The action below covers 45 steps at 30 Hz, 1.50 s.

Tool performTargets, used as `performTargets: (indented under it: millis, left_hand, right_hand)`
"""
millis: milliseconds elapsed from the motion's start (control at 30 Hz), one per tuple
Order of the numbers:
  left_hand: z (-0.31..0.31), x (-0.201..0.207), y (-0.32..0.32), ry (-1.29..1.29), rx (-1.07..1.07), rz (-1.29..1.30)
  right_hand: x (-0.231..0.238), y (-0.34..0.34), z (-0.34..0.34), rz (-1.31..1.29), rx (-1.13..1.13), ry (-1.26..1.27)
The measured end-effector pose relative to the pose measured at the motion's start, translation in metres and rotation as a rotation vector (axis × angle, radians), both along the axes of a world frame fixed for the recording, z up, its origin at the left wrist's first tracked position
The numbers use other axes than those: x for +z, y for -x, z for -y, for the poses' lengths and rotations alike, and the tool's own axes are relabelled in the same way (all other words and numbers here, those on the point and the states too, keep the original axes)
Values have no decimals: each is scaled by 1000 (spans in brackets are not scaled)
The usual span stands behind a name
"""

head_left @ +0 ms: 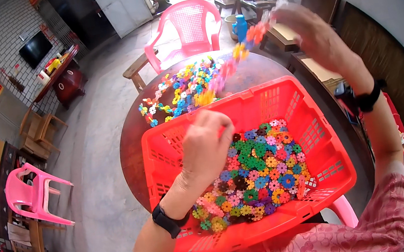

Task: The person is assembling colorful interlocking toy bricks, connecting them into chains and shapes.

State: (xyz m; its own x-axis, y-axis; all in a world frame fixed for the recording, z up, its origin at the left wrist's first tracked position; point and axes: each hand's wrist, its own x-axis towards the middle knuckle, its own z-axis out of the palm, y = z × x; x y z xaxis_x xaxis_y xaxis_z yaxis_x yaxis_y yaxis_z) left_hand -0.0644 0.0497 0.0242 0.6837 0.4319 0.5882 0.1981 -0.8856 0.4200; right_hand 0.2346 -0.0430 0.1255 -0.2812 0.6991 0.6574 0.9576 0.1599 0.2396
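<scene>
My right hand (306,28) is raised at the upper right, blurred by motion, its fingers closed on one end of a chain of interlocking plastic flower discs (227,71). The chain slants down to the left in pink, orange, red and yellow, also blurred. My left hand (204,141) is closed above the red plastic basket (330,158), close to the chain's lower end; what its fingers hold is hidden. Loose flower discs (255,157) in many colours cover the basket's bottom. Beyond the basket, joined disc chains (182,89) lie heaped on the round table (133,148).
A pink plastic chair (190,26) stands behind the table, near a wooden stool (139,69). Another pink chair (29,195) is at left. A blue bottle (240,28) and wooden seats (285,32) are at right. The basket's near side is by my body.
</scene>
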Motion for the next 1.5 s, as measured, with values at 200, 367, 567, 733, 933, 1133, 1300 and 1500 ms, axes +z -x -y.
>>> performTargets:
  millis: [200,367,567,733,933,1133,1300,1500]
  left_hand:
    - [4,15,-7,-325,109,90]
    - [-4,-34,-9,266,-117,17]
    - [6,-35,-18,296,-205,7]
    - [13,-39,-17,290,-117,-129]
    - [22,-53,-19,-59,-93,-271]
    - [20,-40,-11,30,-295,-220]
    - [8,-21,-6,120,-450,-217]
    - [6,-43,-13,172,-223,-190]
  right_hand:
    - [-72,83,8,-47,156,245]
    - [-85,118,11,-180,373,273]
    - [-95,91,1,-606,202,480]
    - [-115,93,-2,-1030,335,599]
    - [-125,89,-6,-1001,443,996]
    - [-115,88,-1,-1248,539,1210]
    - [-114,80,-2,-1363,734,1283]
    - [-113,92,-1,-412,450,494]
